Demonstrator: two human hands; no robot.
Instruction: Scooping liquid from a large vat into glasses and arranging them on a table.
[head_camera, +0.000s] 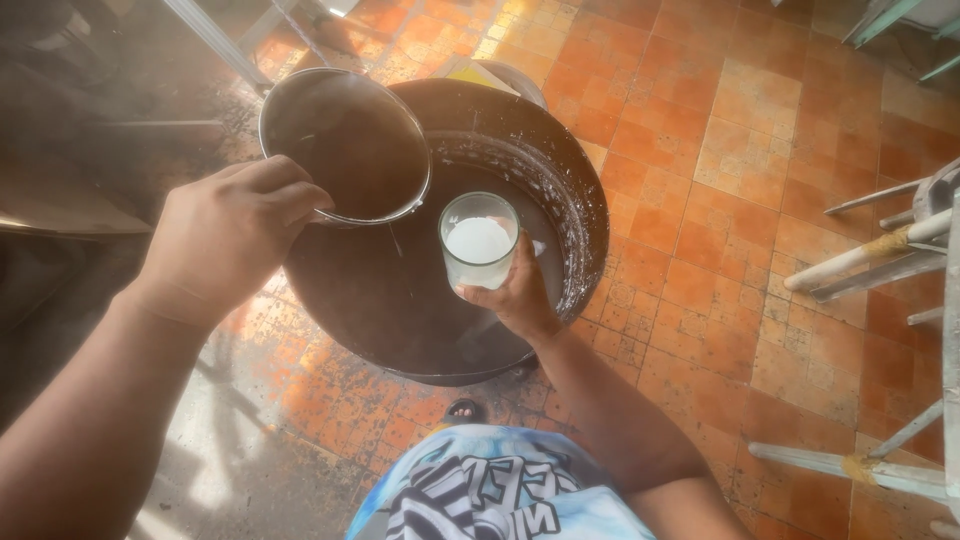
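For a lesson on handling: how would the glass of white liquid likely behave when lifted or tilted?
The glass looks rigid and probably breakable. Nearly full of white liquid, it likely spills if tilted. The right hand grips it low, suggesting it is manageable one-handed.

A light-blue shirt with bold black-and-white print is worn, both forearms are left bare, and a dark sandal is seen.

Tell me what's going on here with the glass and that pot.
A person stands over a big dark tub on an orange tiled floor. The right hand holds a clear glass of white liquid above the tub. The left hand grips the rim of a metal pot, tilted over the tub's edge. The tub holds dark liquid, and white residue streaks its inner wall.
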